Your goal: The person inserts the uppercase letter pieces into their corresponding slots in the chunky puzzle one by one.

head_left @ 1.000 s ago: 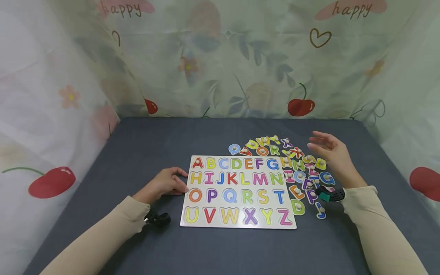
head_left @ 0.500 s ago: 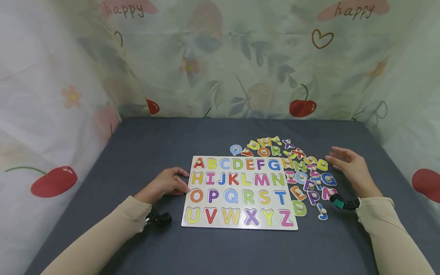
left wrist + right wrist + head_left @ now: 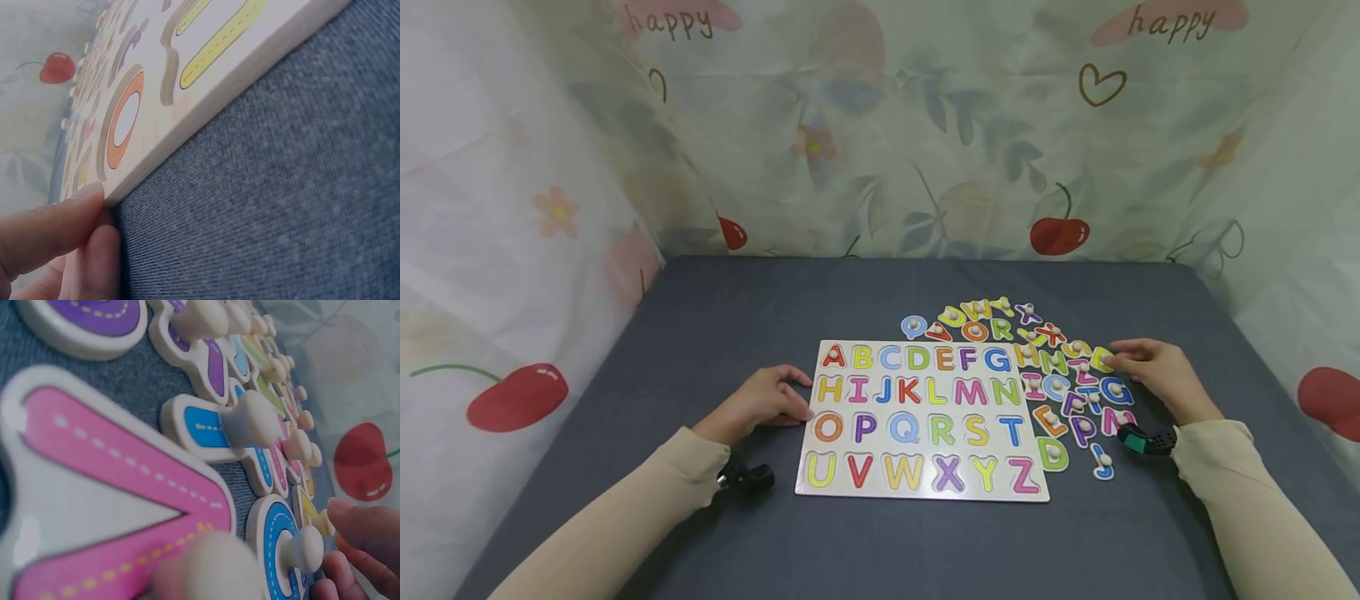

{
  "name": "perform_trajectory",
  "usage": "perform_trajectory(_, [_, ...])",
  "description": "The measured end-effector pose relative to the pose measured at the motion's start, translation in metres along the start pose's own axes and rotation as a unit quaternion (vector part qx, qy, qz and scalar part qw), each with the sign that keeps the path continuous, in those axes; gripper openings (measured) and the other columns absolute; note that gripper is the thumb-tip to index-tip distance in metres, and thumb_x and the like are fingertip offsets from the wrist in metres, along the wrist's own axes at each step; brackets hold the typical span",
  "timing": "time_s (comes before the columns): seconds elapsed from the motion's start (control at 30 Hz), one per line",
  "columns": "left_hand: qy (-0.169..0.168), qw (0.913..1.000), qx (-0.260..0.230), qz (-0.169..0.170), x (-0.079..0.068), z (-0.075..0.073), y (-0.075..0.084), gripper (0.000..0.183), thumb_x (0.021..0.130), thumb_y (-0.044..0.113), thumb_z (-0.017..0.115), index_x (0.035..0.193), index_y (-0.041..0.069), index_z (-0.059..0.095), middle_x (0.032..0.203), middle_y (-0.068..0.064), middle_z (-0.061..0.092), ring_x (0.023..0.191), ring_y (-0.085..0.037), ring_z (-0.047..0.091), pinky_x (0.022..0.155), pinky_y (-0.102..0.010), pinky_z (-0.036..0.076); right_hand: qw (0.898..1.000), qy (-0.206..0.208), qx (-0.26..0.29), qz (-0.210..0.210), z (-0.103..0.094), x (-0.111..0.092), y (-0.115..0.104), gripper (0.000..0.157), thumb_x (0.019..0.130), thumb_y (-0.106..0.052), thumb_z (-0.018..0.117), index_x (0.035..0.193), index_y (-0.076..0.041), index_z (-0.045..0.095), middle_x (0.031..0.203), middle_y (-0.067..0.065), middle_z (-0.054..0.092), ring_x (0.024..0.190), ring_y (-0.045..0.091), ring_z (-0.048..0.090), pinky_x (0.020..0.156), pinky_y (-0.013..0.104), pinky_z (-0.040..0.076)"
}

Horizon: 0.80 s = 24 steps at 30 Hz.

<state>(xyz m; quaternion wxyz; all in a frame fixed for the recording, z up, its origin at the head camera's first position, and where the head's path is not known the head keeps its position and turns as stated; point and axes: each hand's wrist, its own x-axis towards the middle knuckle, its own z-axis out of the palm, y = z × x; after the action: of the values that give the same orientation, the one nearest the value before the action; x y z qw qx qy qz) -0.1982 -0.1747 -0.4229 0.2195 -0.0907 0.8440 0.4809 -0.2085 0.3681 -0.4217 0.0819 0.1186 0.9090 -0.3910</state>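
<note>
My left hand (image 3: pixel 767 396) holds the left edge of a white wooden alphabet puzzle board (image 3: pixel 917 487); in the left wrist view the thumb (image 3: pixel 56 228) lies at the edge with fingers just below it. A red A (image 3: pixel 833 357) with a knob sits in its slot, while the other letter slots look bare. Right of the board, my right hand (image 3: pixel 1165 379) is at the yellow letter B piece (image 3: pixel 1101 360), thumb and fingers pinching its knob (image 3: pixel 324 522). Close by that hand lie a blue G piece (image 3: pixel 1116 391) and a pink M piece (image 3: pixel 1117 420).
Loose knobbed letters lie close together along the board's back and right sides, among them a blue Q (image 3: pixel 913 326), a green D (image 3: pixel 1053 455) and a blue J (image 3: pixel 1102 462). Dark cloth covers the table (image 3: pixel 737 308); a printed curtain (image 3: pixel 880 167) hangs behind.
My right hand has swung right and toward me from above the letters, then come left and down onto the yellow B piece. The left hand stays at the board's edge.
</note>
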Motion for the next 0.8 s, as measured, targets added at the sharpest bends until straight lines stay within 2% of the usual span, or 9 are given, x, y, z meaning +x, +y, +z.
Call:
perform_trajectory(0.17, [-0.001,1.0000,-0.001,-0.001,-0.001,0.000,0.001,0.051,0.075,0.001,0.081,0.119,0.004,0.055,0.078,-0.009,0.068,0.068,-0.015,0.064,0.064,-0.028,0.056,1.000,0.005,-0.021,-0.010,0.001,0.004,0.001,0.065,0.088,-0.049,0.066,0.128,0.001,0.056,0.103,0.009,0.068,0.082,0.014,0.059,0.066,0.025,0.046])
perform_trajectory(0.23, [0.000,1.0000,-0.002,-0.003,0.000,0.000,0.001,0.051,0.075,0.001,0.081,0.119,0.004,0.056,0.078,-0.009,0.068,0.068,-0.015,0.064,0.064,-0.028,0.056,0.999,0.010,-0.034,-0.013,0.002,0.006,0.000,0.060,0.088,-0.047,0.067,0.124,0.001,0.059,0.095,0.004,0.070,0.077,0.011,0.058,0.064,0.024,0.047])
perform_trajectory(0.3, [0.001,1.0000,-0.002,-0.005,0.000,0.000,0.001,0.050,0.075,0.001,0.081,0.118,0.004,0.056,0.078,-0.009,0.068,0.068,-0.016,0.064,0.063,-0.028,0.056,0.999,0.014,-0.043,-0.014,0.003,0.007,0.000,0.057,0.089,-0.044,0.067,0.122,0.003,0.061,0.092,0.004,0.070,0.076,0.011,0.058,0.064,0.025,0.046])
perform_trajectory(0.47, [0.000,1.0000,-0.005,-0.006,-0.001,0.000,0.001,0.051,0.074,0.000,0.081,0.119,0.004,0.055,0.079,-0.009,0.068,0.068,-0.015,0.064,0.063,-0.028,0.056,0.999,0.023,-0.049,-0.003,0.003,0.007,-0.005,0.055,0.089,-0.043,0.067,0.118,0.003,0.063,0.099,0.016,0.071,0.076,0.015,0.061,0.063,0.025,0.047])
perform_trajectory(0.6, [-0.003,1.0000,-0.008,-0.003,-0.001,0.000,0.001,0.051,0.074,-0.001,0.080,0.119,0.003,0.055,0.078,-0.009,0.068,0.068,-0.015,0.064,0.063,-0.028,0.056,0.999,0.041,-0.035,0.007,0.002,0.005,-0.013,0.053,0.090,-0.043,0.066,0.118,0.002,0.064,0.114,0.022,0.064,0.084,0.022,0.060,0.065,0.028,0.046])
perform_trajectory(0.7, [-0.004,0.9999,-0.011,-0.002,-0.001,0.000,0.001,0.051,0.074,-0.001,0.080,0.119,0.003,0.055,0.078,-0.009,0.068,0.068,-0.015,0.065,0.063,-0.028,0.056,0.998,0.060,-0.017,0.005,0.002,0.003,-0.026,0.053,0.090,-0.046,0.064,0.118,-0.001,0.064,0.121,0.021,0.060,0.093,0.027,0.056,0.070,0.035,0.046])
perform_trajectory(0.8, [-0.005,0.9999,-0.010,0.000,-0.001,-0.001,0.001,0.052,0.074,-0.001,0.081,0.119,0.003,0.055,0.078,-0.009,0.068,0.068,-0.015,0.065,0.064,-0.028,0.056,0.998,0.067,-0.003,-0.014,0.003,0.001,-0.046,0.055,0.089,-0.049,0.064,0.119,-0.002,0.064,0.123,0.019,0.058,0.101,0.031,0.053,0.080,0.043,0.046])
